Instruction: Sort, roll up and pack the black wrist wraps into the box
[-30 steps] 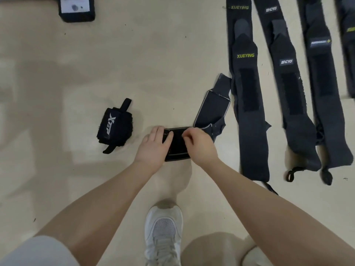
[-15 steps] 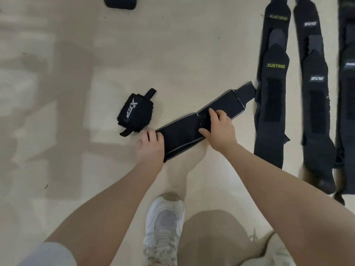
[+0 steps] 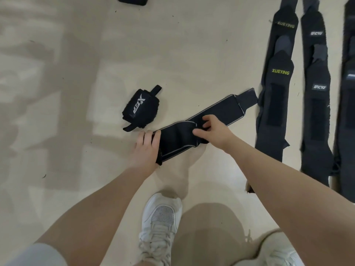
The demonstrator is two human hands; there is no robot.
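A pale beige floor (image 3: 80, 54) with soft shadows carries everything. At the far edge of the view a black item (image 3: 132, 0) is cut off by the frame. Left of centre lies a rolled wrap (image 3: 141, 109) printed XTEP, its loop ends sticking out above and below. Just beside it the left hand (image 3: 147, 147) rests with straight fingers pressing down the near end of a flat strap (image 3: 215, 112) with grey piping, which runs diagonally up toward the right. The right hand (image 3: 211, 129) sits at the strap's middle, thumb and curled fingers pinching a fold of the fabric. The strap's narrow far tab nearly touches the XUEYING wraps (image 3: 276, 104), two overlapped lengthwise. Beside them to the right lie the grey-labelled wraps (image 3: 317, 112), then a further wrap (image 3: 348, 93) blurred at the right edge. Near the bottom, a white shoe (image 3: 159, 227) stands between the forearms, and a second shoe (image 3: 278, 252) shows at the lower right.
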